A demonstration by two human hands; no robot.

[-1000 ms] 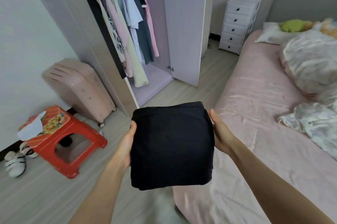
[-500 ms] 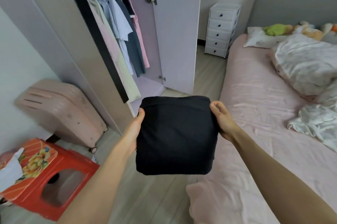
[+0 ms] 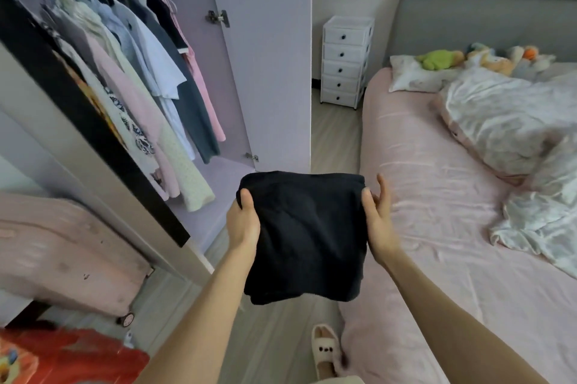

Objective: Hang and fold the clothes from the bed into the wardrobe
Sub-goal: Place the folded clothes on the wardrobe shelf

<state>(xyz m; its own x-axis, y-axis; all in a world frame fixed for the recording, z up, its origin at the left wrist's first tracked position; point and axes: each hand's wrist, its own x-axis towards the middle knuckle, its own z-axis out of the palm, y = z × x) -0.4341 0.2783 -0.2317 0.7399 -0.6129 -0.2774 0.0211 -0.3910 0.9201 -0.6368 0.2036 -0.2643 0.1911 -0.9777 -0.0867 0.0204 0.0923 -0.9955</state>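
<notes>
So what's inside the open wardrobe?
Inside the wardrobe, hanging clothes fill the rail above its bare lilac floor. The wardrobe's left part is hidden behind its dark edge.

Two hands, left [image 3: 243,225] and right [image 3: 378,221], and one folded black garment [image 3: 304,237]. One wardrobe [image 3: 93,121] with a row of hung clothes [image 3: 140,84], too overlapped to count. One white drawer unit [image 3: 345,60] with five drawers. One bed [image 3: 437,212], one pillow [image 3: 412,74], several soft toys [image 3: 487,57], blurred. One pink suitcase [image 3: 62,258], one red stool [image 3: 71,358], one slipper [image 3: 324,346].
</notes>
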